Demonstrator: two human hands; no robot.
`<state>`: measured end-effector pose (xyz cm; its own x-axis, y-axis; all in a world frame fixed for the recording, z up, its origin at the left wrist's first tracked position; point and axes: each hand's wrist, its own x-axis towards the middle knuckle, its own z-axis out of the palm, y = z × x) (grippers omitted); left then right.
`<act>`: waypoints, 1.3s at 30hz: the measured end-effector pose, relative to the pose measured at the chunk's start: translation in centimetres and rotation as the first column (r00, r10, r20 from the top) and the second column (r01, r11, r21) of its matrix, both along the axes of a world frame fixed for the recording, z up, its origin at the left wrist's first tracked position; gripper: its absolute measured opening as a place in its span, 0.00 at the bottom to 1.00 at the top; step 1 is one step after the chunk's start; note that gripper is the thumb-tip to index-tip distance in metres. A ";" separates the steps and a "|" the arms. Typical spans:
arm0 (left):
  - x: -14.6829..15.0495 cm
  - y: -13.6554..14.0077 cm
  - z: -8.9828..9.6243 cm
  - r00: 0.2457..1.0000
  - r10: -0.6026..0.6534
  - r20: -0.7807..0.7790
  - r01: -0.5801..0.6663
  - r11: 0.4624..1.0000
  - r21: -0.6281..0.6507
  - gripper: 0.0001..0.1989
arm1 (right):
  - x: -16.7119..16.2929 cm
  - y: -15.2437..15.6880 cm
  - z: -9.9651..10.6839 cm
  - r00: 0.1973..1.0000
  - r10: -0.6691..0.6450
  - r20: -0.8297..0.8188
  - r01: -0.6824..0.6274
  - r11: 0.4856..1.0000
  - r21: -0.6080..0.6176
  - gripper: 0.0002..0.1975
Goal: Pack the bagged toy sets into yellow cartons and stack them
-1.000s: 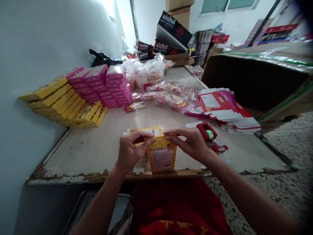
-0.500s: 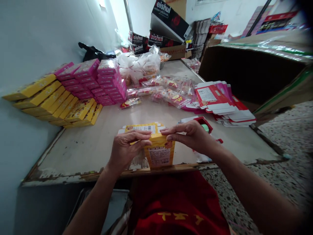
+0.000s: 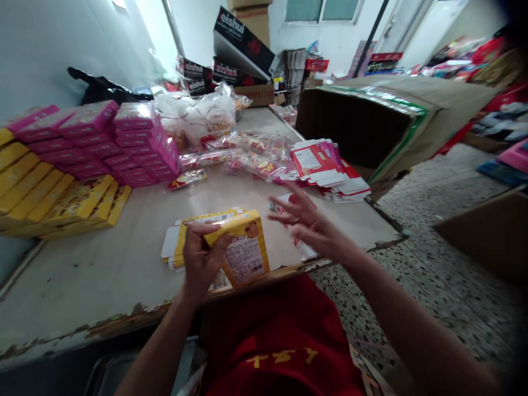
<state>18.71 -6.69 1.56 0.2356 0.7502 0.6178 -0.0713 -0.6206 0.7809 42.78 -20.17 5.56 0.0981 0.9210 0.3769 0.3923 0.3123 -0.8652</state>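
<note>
My left hand (image 3: 205,256) grips a yellow cardboard box (image 3: 247,256) by its upper left corner. The box stands tilted at the table's front edge, its printed label and barcode facing me. Apart from the box, my right hand (image 3: 311,225) hangs over the table with fingers spread, slightly blurred, and holds nothing. Beneath its fingers lies a white and red printed item (image 3: 303,247), partly hidden. Behind my left hand lie flattened yellow cartons (image 3: 175,242) with white flaps.
Stacked yellow boxes (image 3: 53,192) and pink boxes (image 3: 140,137) line the left side. Clear packets (image 3: 256,162) lie mid-table, with flat red and white cartons (image 3: 317,162) to their right. A large open cardboard box (image 3: 396,126) stands at the table's right side.
My right hand has let go of the yellow box and moved right, its fingers opening. My left hand keeps hold of the box, now tilted. The view has turned right.
</note>
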 end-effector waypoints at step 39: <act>9.3 -7.5 -2.3 0.754 -0.651 -0.085 0.381 0.538 -0.752 0.28 | 3.4 -10.5 0.3 0.982 0.055 -0.180 -0.124 0.908 -0.399 0.39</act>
